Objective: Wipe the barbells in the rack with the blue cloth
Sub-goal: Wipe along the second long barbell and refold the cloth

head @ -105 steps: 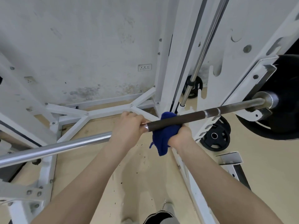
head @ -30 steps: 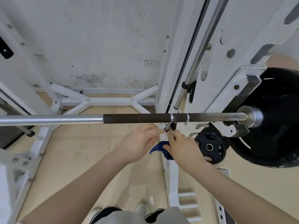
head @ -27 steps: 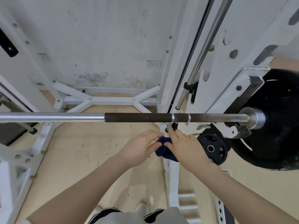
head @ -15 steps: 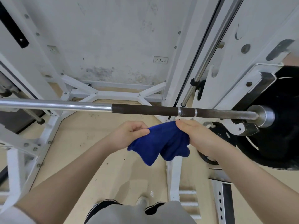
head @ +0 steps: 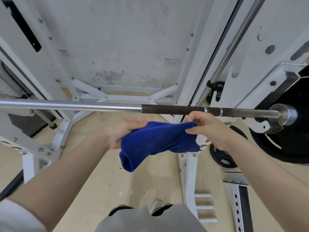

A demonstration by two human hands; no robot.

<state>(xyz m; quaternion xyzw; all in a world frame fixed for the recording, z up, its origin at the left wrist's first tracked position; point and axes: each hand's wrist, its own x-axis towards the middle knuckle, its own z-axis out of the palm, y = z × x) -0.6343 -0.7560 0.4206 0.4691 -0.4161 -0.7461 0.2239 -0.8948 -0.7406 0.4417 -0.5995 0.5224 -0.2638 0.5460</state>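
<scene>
You hold the cloth (head: 158,141) between both hands, just below the bar (head: 172,109) and not touching it. Your left hand (head: 122,133) has its fingers curled around one end. Your right hand (head: 210,129) pinches the other end with thumb and fingertips.

Barbell (head: 70,106): polished, glossy metal shaft; the section toward the right end is dark, matt and rough-looking. Blue cloth (head: 157,141): soft, matt, fuzzy fabric. Rack (head: 189,67): white-painted metal, scuffed. Weight plate (head: 287,144): black, matt. Wall (head: 120,44): stained, matt plaster.
</scene>
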